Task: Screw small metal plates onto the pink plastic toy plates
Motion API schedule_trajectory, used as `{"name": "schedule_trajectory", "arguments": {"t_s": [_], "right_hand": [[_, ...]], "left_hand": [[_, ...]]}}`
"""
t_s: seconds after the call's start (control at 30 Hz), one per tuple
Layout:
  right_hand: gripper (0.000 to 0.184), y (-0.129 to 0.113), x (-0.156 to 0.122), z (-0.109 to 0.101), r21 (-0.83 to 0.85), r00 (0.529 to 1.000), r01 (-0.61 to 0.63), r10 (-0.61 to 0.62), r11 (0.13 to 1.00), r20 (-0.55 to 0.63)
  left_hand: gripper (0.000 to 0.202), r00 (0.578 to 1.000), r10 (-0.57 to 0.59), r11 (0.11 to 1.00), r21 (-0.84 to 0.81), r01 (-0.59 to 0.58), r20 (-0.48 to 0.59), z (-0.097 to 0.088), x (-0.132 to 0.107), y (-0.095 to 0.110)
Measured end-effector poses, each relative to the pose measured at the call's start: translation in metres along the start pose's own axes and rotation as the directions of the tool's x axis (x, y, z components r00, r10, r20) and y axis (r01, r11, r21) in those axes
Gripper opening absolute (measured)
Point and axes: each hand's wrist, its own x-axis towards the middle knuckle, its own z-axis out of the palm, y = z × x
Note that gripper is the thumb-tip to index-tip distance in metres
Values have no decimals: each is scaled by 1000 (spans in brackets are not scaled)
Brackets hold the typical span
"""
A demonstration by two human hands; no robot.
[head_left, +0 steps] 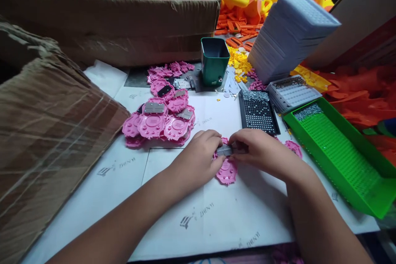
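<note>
Forearms (148,202) converging | left hand (199,154), right hand (261,148) curled round gray plate (224,150)

The white-topped table (108,202), scattered with dark printed marks, is flanked by worn cardboard: a creased box (62,128) at the left and a wide carton (123,29) along the back. Pale light brightens the tabletop's middle (the lower right corner sits in shadow).
</note>
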Motion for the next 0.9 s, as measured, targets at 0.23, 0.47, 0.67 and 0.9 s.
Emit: {"name": "schedule_trajectory", "arguments": {"t_s": [0.23, 0.47, 0.67, 0.9], "right_hand": [[8, -5, -3, -1, -62, 993, -1, 9, 998, 116], [11, -7, -2, -1, -96, 983, 34, -15, 995, 184], [13, -5, -3, 0, -98, 981, 52, -32, 994, 192], [14, -3, -2, 3, -92, 982, 85, -67, 992, 176]], "left_hand": [[15, 990, -1, 1000, 17, -2, 142, -11, -3, 6], [17, 988, 24, 999, 16, -27, 151, -12, -7, 7], [17, 987, 17, 1000, 1, -18, 162, -15, -6, 10], [14, 983, 8, 1000, 26, -13, 185, -17, -7, 11]]}}
